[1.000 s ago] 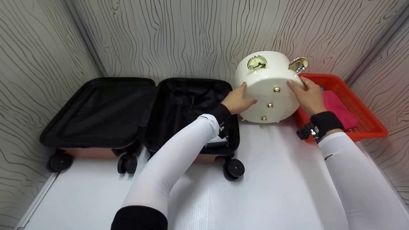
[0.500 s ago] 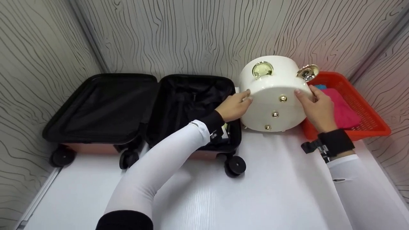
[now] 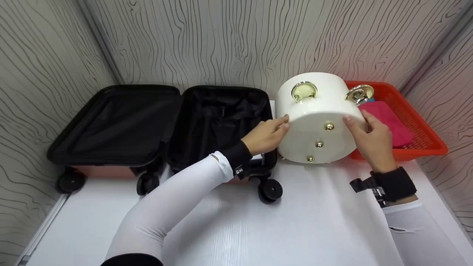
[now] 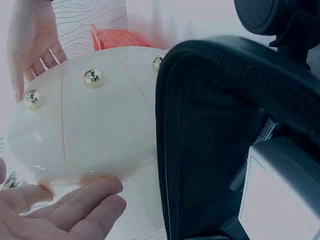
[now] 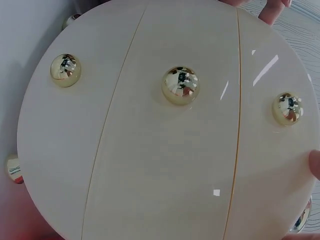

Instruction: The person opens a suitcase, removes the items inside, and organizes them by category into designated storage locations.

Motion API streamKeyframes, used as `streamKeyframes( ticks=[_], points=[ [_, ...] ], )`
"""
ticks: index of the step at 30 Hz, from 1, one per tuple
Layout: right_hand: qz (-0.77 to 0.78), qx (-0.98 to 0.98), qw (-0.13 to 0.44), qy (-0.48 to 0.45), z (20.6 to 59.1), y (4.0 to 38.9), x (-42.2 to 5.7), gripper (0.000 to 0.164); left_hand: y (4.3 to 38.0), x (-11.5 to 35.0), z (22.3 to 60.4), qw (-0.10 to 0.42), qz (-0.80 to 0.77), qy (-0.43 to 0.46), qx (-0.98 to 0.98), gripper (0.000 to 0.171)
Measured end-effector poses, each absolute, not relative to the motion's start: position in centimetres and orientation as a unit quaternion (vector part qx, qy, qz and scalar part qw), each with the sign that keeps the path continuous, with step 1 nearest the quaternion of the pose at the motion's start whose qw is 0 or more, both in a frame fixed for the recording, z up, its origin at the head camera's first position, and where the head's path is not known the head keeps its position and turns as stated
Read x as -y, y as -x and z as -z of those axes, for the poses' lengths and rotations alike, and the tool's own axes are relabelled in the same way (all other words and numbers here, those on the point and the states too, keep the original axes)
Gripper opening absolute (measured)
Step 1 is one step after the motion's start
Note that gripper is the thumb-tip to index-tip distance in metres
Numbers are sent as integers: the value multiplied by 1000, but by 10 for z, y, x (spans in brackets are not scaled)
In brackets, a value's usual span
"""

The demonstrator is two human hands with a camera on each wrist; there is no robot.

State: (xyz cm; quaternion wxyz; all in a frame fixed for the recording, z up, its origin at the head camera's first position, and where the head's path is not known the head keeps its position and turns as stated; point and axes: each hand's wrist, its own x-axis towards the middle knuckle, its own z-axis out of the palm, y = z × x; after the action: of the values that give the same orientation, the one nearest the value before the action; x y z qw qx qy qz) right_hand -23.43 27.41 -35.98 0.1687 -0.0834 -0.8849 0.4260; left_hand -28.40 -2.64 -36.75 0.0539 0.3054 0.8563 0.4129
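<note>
In the head view, a white round box (image 3: 321, 129) with gold knobs on its flat face stands between both hands. Two round gold pieces stick up from its top like ears. My left hand (image 3: 264, 136) holds the box's left edge with its fingertips; they show along the rim in the left wrist view. On the opposite edge, my right hand (image 3: 373, 142) grips the box, thumb on the front face and fingers along the side. The face and its thin seams fill the right wrist view. The far ends of the right fingers are partly hidden.
Left of the box lies an open black-lined suitcase (image 3: 218, 122), its lid half (image 3: 118, 125) spread beside it. A white box-shaped item (image 4: 280, 190) sits inside. On the right stands a red basket (image 3: 425, 129) with a pink folded cloth (image 3: 388, 122). A patterned wall (image 3: 221, 44) rises behind.
The white round box has come nearer to me, with both hands moving along with it, and shifted slightly right. The left fingers have drawn closer together at its edge. Suitcase and basket stay put.
</note>
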Motion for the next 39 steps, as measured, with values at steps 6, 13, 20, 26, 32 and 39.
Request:
streamKeyframes(
  ticks=[6, 13, 20, 26, 32, 39],
  points=[
    [-425, 889, 155, 75, 363, 233, -275, 89, 282, 33, 370, 63, -409, -315, -854, 56],
    [-434, 846, 293, 99, 368, 215, -253, 65, 282, 61, 376, 107, -383, -324, -858, 55],
    [-402, 863, 303, 45, 373, 215, -229, 32, 284, 102, 380, 111, -339, -322, -877, 45],
    [-354, 893, 276, 43, 382, 224, -222, 38, 275, 124, 392, 118, -263, -351, -891, 43],
    [-325, 892, 313, 25, 382, 230, -218, 35, 265, 131, 400, 105, -210, -364, -901, 26],
    [-317, 886, 338, 5, 379, 230, -218, 29, 261, 133, 404, 68, -197, -361, -909, 16]
  ],
)
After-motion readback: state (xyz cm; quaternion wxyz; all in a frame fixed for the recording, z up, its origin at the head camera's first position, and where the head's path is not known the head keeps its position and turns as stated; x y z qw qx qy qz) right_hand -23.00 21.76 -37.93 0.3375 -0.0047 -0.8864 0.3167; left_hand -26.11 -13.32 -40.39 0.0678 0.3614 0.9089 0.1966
